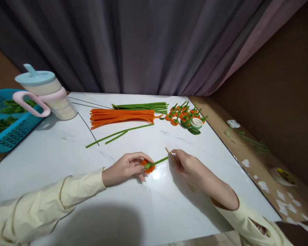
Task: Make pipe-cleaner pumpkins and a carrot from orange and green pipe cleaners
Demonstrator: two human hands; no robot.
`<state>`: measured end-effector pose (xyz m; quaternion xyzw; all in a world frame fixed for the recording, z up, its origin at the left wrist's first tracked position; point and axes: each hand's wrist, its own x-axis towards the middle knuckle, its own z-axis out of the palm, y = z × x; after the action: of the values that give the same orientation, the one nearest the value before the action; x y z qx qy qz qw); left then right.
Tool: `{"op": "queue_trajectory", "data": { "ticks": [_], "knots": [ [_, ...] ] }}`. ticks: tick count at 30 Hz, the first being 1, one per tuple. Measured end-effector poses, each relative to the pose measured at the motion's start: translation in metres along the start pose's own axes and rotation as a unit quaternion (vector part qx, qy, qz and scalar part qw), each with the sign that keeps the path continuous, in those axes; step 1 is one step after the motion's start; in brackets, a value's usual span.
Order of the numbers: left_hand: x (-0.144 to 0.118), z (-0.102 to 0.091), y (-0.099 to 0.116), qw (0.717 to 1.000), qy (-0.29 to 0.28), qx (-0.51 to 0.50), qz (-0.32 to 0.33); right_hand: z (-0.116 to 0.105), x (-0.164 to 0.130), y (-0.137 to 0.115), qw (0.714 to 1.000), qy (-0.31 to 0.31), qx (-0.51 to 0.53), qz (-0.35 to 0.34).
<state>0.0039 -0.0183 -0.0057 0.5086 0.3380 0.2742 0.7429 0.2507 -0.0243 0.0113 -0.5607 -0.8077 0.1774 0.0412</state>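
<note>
Between the thumb and fingers of my left hand (130,166) is an orange pipe-cleaner flower (151,169), its green stem (158,161) pointing right. My right hand (186,164) is closed around a thin wooden stick (170,154), whose upper end sticks out past the fingers close to the stem's tip. Whether stick and stem touch I cannot tell. Beyond my hands lie two loose green pipe cleaners (118,136), a bundle of orange pipe cleaners (122,118) and a bundle of green ones (141,106). Several finished-looking orange flowers (175,121) with green stems are grouped at the back right.
A white tape roll (196,122) rests by the flowers on looped green pieces (194,131). At left stand a tumbler (56,99) with a pink handle and a blue basket (13,135) of greenery. White scraps (263,186) litter the brown surface at right, beside a round container (282,177).
</note>
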Motion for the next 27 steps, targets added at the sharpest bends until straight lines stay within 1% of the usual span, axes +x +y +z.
{"op": "queue_trajectory", "data": {
  "ticks": [4,6,8,10,12,14,15,16,18,19,21,22,24,27],
  "knots": [
    [-0.001,0.002,0.001,1.000,-0.019,-0.004,0.020,-0.001,-0.011,0.005,0.999,-0.011,0.007,0.031],
    [-0.001,0.003,0.000,0.999,-0.031,-0.006,0.029,-0.003,-0.015,0.008,0.999,-0.001,0.032,0.014],
    [-0.001,0.003,-0.001,0.999,-0.030,0.000,0.039,-0.006,-0.019,0.007,0.997,0.017,0.073,-0.024],
    [-0.001,0.004,-0.003,0.999,-0.013,0.016,0.048,-0.010,-0.024,0.001,0.991,0.036,0.119,-0.050],
    [-0.002,0.005,-0.004,0.997,0.009,0.050,0.062,-0.013,-0.032,-0.011,0.984,0.052,0.161,-0.051],
    [-0.003,0.007,-0.003,0.989,0.030,0.111,0.089,-0.011,-0.043,-0.025,0.981,0.069,0.174,-0.051],
    [-0.004,0.008,-0.003,0.982,0.037,0.151,0.107,-0.009,-0.047,-0.032,0.982,0.064,0.166,-0.064],
    [-0.005,0.009,-0.002,0.973,0.044,0.191,0.123,-0.007,-0.051,-0.038,0.984,0.060,0.143,-0.085],
    [-0.006,0.012,0.001,0.954,0.052,0.257,0.144,-0.001,-0.053,-0.047,0.985,0.077,0.043,-0.146],
    [-0.007,0.012,0.002,0.946,0.055,0.280,0.152,0.001,-0.051,-0.049,0.980,0.092,-0.023,-0.175],
    [-0.008,0.013,0.004,0.933,0.055,0.314,0.166,0.001,-0.044,-0.052,0.957,0.117,-0.156,-0.216],
    [-0.008,0.013,0.004,0.926,0.052,0.329,0.176,0.000,-0.039,-0.053,0.944,0.119,-0.209,-0.227],
    [-0.009,0.012,0.005,0.910,0.046,0.363,0.197,-0.003,-0.031,-0.054,0.924,0.104,-0.285,-0.234],
    [-0.011,0.011,0.005,0.888,0.045,0.403,0.219,-0.007,-0.025,-0.056,0.909,0.071,-0.340,-0.232]
  ]
}}
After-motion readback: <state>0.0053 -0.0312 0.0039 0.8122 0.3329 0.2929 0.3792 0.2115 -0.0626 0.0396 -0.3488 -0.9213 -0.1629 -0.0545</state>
